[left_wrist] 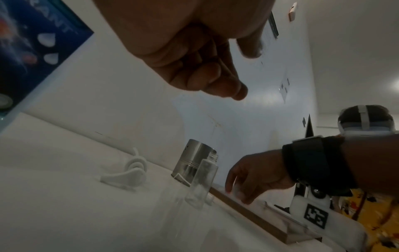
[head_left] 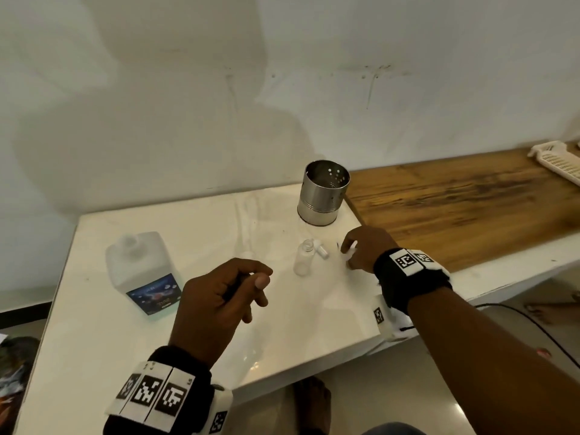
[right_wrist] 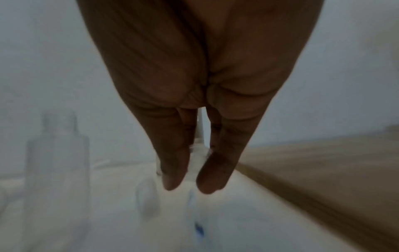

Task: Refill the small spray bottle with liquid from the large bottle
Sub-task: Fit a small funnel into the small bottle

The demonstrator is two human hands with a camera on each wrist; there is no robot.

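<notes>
The small spray bottle (head_left: 303, 257) stands uncapped and empty at the worktop's (head_left: 94, 324) centre. The right hand (head_left: 365, 252) at three o'clock apparently pinches its sprayer top; the left hand (head_left: 219, 301) hovers loosely curled, empty. The large bottle (head_left: 142, 271) at nine o'clock is untouched; pouring remains.

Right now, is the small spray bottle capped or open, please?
Open: the small spray bottle stands upright with a bare threaded neck, no spray top on it.
</notes>
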